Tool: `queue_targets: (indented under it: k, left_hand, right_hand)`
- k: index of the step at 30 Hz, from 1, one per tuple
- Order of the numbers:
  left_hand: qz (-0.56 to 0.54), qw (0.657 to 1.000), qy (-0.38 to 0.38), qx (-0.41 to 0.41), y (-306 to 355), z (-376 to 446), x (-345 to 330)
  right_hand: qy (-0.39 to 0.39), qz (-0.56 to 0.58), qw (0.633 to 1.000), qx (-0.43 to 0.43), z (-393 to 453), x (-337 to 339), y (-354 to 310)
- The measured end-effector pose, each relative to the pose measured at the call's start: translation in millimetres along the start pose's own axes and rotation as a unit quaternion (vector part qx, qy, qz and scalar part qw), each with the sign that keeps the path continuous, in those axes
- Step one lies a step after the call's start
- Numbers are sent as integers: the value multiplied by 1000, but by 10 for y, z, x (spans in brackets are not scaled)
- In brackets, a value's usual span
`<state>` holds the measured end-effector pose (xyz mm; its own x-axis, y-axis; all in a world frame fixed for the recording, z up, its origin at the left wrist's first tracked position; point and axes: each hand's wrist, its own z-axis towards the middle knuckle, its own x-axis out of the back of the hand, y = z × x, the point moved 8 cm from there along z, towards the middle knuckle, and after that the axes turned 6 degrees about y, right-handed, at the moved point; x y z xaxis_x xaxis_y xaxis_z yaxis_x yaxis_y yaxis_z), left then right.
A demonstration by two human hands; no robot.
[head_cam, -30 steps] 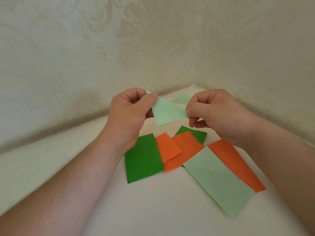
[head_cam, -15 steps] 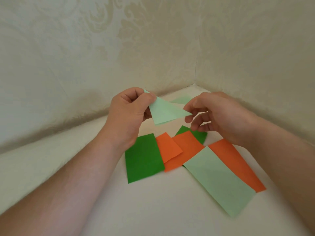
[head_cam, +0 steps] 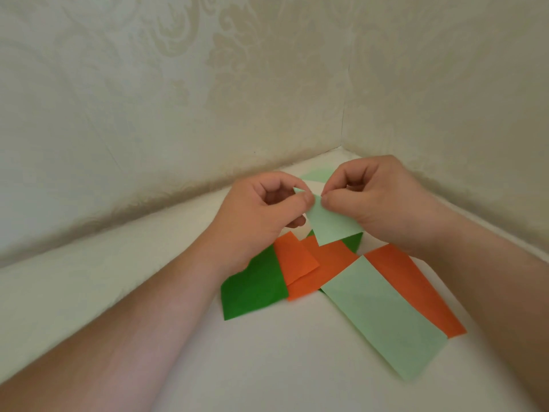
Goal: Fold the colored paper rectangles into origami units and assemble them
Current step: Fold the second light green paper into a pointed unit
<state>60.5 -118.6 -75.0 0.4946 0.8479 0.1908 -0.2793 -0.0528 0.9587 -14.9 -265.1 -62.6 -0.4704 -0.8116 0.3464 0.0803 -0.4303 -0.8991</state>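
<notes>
A small folded light green paper (head_cam: 331, 226) hangs in the air above the pile, its point upward between my hands. My left hand (head_cam: 261, 212) pinches its upper left corner with thumb and forefinger. My right hand (head_cam: 377, 197) pinches its top right edge. Below lie a dark green rectangle (head_cam: 254, 285), two overlapping orange pieces (head_cam: 297, 258), a long light green rectangle (head_cam: 383, 316) and a long orange strip (head_cam: 416, 281) beside it. Another dark green piece (head_cam: 353, 242) peeks out under the held paper.
A further light green piece (head_cam: 316, 175) lies behind my hands near the corner. The white surface (head_cam: 267, 367) meets patterned cream walls (head_cam: 208, 99) at the back and right, forming a corner. My forearms cross the front of the surface.
My right hand, which had let go half a second ago, has come back and pinches the paper's top. The folded paper has turned so its wide edge hangs down.
</notes>
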Motion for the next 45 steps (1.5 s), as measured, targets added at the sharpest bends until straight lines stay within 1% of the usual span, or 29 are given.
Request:
queue_targets:
  k: [2, 5, 12, 17, 19, 21, 24, 26, 27, 28, 29, 30, 32, 33, 35, 38, 40, 45]
  left_hand:
    - [71, 997, 8, -24, 17, 2, 20]
    - [150, 987, -8, -55, 45, 6, 41]
    - [193, 980, -32, -47, 115, -1, 85]
    - [196, 978, -44, -48, 107, -4, 73]
    - [186, 979, -35, -72, 131, 1, 85]
    - [156, 980, -35, -116, 174, -3, 90]
    - [160, 968, -59, -185, 233, -44, 38]
    - [163, 964, -49, -205, 264, -52, 37]
    - [155, 965, -41, -209, 275, -51, 48]
    - [145, 967, -31, -208, 279, -48, 65]
    - [140, 969, -18, -204, 273, -39, 89]
    - [140, 970, -2, -197, 259, -24, 117]
    - [158, 970, 24, -184, 229, -1, 162]
    - [170, 969, 31, -179, 219, 7, 175]
    - [183, 968, 37, -167, 211, 5, 181]
    - [198, 967, 43, -154, 208, -4, 163]
    - [201, 967, 42, -151, 204, -7, 137]
    - [198, 966, 32, -165, 213, -42, 94]
  right_hand:
    - [-10, -35, 999, 15, -21, -19, -23]
    - [-29, -81, 996, 25, -45, -40, -43]
    - [-36, -82, 996, 15, -38, -11, -27]
    - [-28, -75, 997, -5, -25, 11, 3]
    - [-27, -65, 997, -26, -10, 19, 41]
    - [-43, -19, 996, -77, -5, 10, 109]
    - [-97, 74, 978, -167, -50, -51, 181]
    - [-129, 86, 972, -179, -87, -91, 160]
    - [-135, 70, 974, -170, -91, -99, 154]
    - [-125, 38, 980, -151, -73, -85, 150]
    - [-95, 1, 988, -123, -34, -39, 144]
    - [-48, -24, 994, -91, 9, 27, 117]
    - [39, -15, 999, -24, 74, 181, 41]
    - [58, 2, 998, 6, 84, 232, 1]
    - [53, 2, 996, 69, 62, 245, -84]
    - [11, -119, 980, 158, -25, 102, -186]
    - [10, -163, 969, 183, -44, 16, -173]
    - [32, -156, 964, 213, -44, 5, -186]
